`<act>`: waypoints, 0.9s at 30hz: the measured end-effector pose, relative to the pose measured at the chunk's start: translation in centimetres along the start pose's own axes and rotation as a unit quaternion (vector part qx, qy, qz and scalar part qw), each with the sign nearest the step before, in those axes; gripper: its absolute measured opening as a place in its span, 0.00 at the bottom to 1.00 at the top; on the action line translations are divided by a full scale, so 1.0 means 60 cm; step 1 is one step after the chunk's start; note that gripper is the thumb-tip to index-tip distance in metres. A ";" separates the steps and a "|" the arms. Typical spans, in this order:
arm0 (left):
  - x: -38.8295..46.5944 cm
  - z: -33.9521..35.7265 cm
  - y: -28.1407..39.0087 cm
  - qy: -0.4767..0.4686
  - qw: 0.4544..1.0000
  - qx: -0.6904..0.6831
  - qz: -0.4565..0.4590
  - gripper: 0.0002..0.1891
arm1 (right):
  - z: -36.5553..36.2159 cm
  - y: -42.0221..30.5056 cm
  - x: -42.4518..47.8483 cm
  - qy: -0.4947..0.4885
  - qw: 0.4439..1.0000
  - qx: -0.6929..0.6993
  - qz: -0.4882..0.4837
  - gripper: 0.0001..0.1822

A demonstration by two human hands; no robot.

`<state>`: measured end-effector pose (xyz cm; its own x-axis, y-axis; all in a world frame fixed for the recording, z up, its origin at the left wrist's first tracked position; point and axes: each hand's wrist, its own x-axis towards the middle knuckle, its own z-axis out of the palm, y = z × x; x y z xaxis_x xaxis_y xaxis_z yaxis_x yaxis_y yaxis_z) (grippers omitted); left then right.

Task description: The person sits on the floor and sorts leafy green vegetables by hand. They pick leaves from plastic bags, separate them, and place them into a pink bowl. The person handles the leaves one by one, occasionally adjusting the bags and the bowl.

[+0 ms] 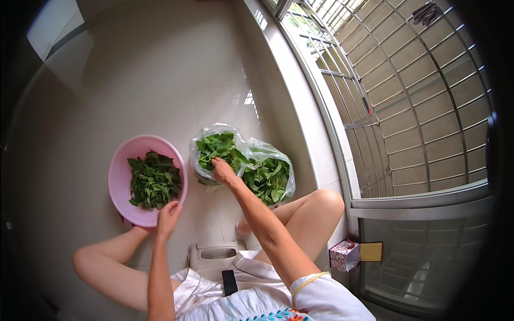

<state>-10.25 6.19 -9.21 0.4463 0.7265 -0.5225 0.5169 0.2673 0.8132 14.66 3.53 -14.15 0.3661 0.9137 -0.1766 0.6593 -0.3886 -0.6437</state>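
On the floor at the left stands a round pink plastic basin (120,184), with a heap of picked leafy greens (156,180) inside. My left hand (168,216) is at its near right rim, fingers bent together; whether they pinch anything is unclear. To the right, a clear plastic bag (196,154) gapes around more leafy greens (217,146). My right hand (224,170) reaches over the bag's near edge, its curled fingertips touching those leaves. Against this bag leans a second clear plastic bag (291,172), also full of leafy greens (269,178).
My bent legs flank the basin and bags. A plastic stool (217,252) with a slotted handle is between my thighs. At the right are a raised tiled sill (321,164), a sliding window frame with metal bars (417,120), and an opened patterned box (344,255).
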 end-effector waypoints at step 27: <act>0.160 0.149 0.074 -0.051 0.866 -0.485 -0.108 0.10 | -0.158 0.104 0.040 0.274 0.930 0.025 0.244 0.11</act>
<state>2.87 8.66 -12.90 0.5043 0.5466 -0.6685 -0.2379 0.8322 0.5009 25.88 2.20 -11.52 0.9026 0.4264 -0.0588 0.3008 -0.7226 -0.6224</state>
